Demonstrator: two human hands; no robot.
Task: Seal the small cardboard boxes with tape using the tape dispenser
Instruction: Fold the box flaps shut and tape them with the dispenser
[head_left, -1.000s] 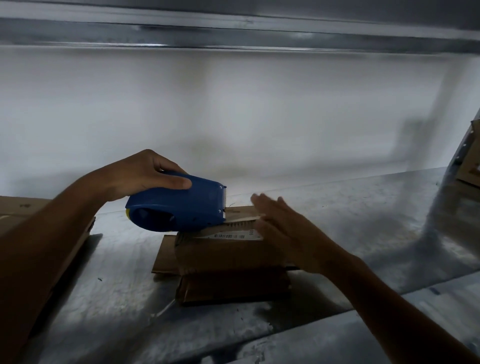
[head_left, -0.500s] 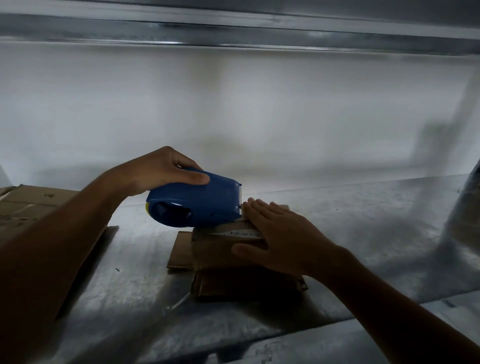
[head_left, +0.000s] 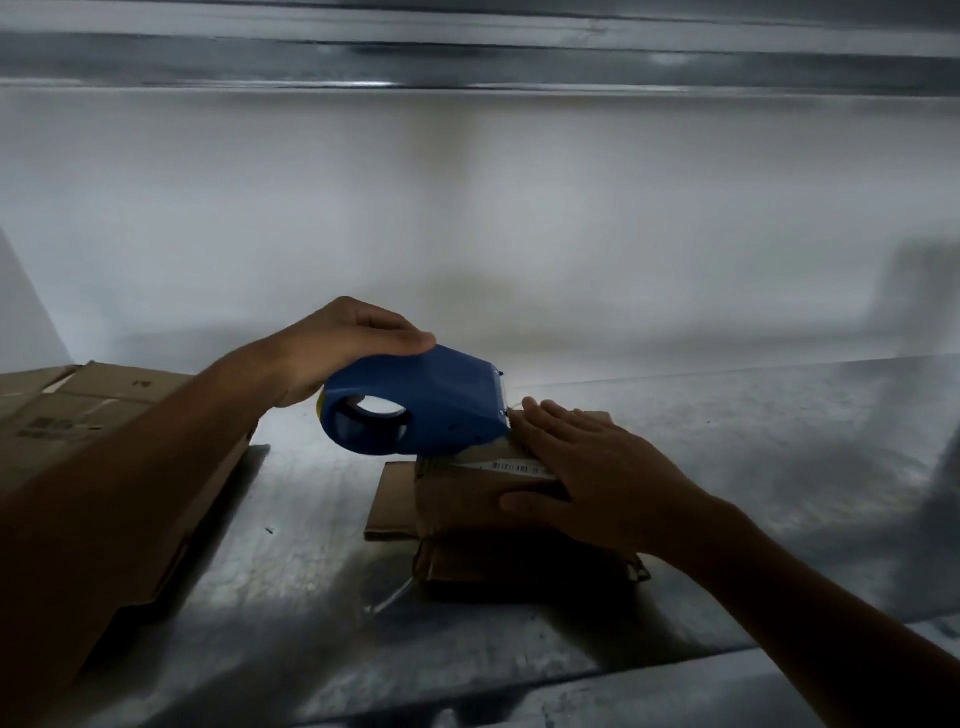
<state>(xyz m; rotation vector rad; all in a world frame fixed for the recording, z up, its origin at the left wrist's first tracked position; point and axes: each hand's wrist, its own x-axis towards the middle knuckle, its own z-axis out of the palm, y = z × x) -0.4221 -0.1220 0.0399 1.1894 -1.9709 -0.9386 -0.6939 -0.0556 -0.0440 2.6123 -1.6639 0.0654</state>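
Left hand (head_left: 343, 348), fingers curled over the rear of the blue tape dispenser (head_left: 415, 410), holds its cutting edge at the top of the small cardboard box (head_left: 457, 499). Right hand (head_left: 597, 478), fingers straight and together, lies flat on the box top, thumb on the near face, covering most of a barcode label (head_left: 511, 467). The box sits on a second box (head_left: 519, 571) and a flat cardboard sheet (head_left: 389, 504) on the metal shelf (head_left: 753, 441). A large carton (head_left: 104, 405) stands at left, partly hidden by the left forearm.
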